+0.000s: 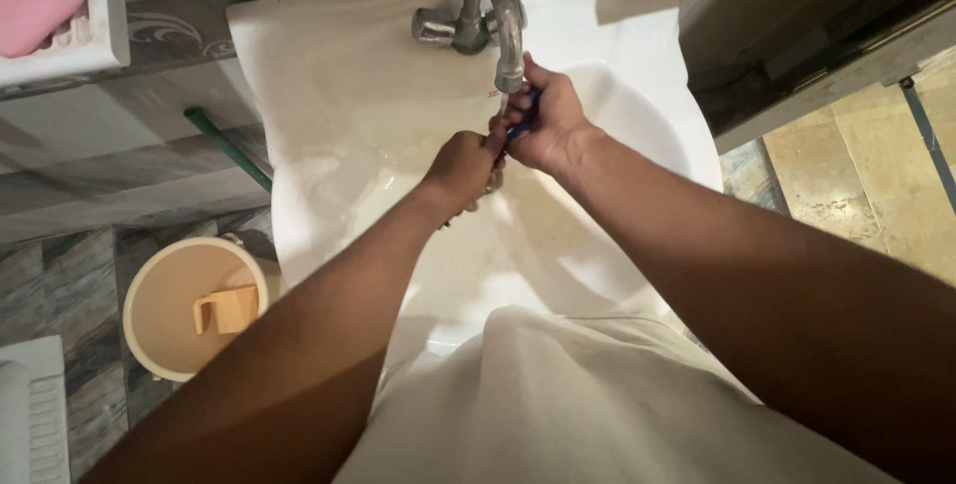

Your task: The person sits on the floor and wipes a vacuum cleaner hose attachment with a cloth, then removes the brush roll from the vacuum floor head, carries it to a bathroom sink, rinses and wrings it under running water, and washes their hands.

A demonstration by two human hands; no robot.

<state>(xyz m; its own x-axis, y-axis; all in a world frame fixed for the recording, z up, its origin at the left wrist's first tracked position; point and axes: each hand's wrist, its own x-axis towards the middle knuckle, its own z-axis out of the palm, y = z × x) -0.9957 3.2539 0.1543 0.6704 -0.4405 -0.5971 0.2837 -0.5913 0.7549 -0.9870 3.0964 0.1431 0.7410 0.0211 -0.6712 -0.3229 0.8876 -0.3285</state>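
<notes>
white shirt lowest; just under the tap, over the sink, the right hand grips a small blue thing; the left hand is clenched, touching it.

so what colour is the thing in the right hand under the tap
Blue. It shows between the fingers of the right hand, a small handle, in the head view.
</notes>
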